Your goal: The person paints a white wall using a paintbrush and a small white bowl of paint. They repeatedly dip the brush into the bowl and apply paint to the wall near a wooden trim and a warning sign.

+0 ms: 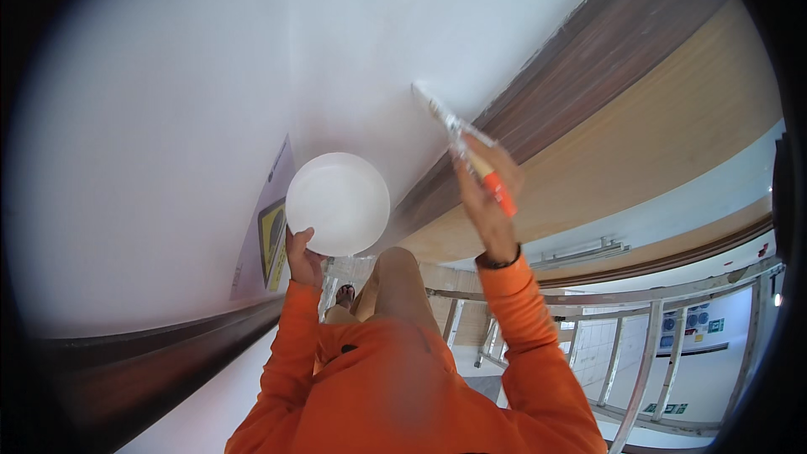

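Observation:
My left hand grips the rim of a round white container, thumb over its edge, close to the wall. In my right hand is a paintbrush with an orange-ended handle and white-smeared metal and bristles. The brush tip points up and left at the white wall surface; whether it touches is hard to tell, as the brush is blurred. The inside of the container looks white, and what it holds cannot be made out.
Dark wood trim runs diagonally beside the white surface, with a tan panel beyond. A paint-spotted metal ladder stands at lower right. A sign with yellow marking hangs left of the container. Darker trim crosses lower left.

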The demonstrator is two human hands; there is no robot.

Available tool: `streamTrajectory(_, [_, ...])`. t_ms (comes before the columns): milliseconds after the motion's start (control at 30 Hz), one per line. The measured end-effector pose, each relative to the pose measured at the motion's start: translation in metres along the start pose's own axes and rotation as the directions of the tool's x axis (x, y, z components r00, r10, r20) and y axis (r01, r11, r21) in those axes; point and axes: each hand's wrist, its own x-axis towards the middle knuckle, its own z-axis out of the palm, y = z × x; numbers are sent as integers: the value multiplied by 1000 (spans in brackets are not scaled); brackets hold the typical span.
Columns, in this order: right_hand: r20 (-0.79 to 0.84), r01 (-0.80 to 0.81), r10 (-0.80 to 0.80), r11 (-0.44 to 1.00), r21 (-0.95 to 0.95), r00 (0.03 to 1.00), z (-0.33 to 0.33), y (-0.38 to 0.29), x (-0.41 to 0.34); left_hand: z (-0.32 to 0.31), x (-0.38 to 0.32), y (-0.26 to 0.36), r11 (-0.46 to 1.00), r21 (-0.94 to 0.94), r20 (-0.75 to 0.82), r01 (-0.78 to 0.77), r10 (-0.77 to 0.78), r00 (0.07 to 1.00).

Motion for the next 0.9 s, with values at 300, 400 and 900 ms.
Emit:
streamTrajectory(300, [144, 412, -386, 865, -287, 911, -45, -47, 120, -30, -36, -21, 999, -30, -35, -28, 27, 999])
streamTrajectory(400, [346, 407, -291, 851, -332, 892, -24, -41, 76, -35, -47, -28, 998, -63, -58, -1, -3, 998])
streamTrajectory(900, [126, 539, -524, 815, -211, 842, -76, -32, 183, -39, -53, -17, 999, -10, -9, 37, -37, 999])
